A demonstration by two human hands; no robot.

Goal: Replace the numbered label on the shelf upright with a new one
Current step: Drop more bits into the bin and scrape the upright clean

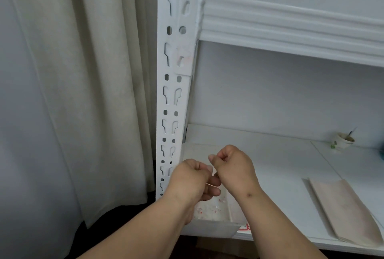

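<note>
My two hands meet low in front of the white shelf upright (pixel 172 84), above a shallow clear tray (pixel 207 213) that sits at the left end of the lower shelf (pixel 280 167); my left hand (pixel 193 179) has its fingers curled in, thumb pressed toward the forefinger, and my right hand (pixel 232 165) is curled likewise, thumb tip against forefinger; something small and pale seems pinched between the two hands, but it is too small and blurred for me to say what it is or which hand has it; small red and white scraps (pixel 209 209) lie scattered on the tray floor beneath my left wrist; on the upright, level with the bracket of the upper shelf beam (pixel 291 28), a faint pinkish patch (pixel 184 59) shows on the white paint, well above my hands; no readable number shows there; to the right on the lower shelf lies a folded pale sheet (pixel 342 206), and farther back a small paper cup (pixel 344 141) with a thin stick in it; a cream curtain (pixel 72 92) hangs left of the upright.
</note>
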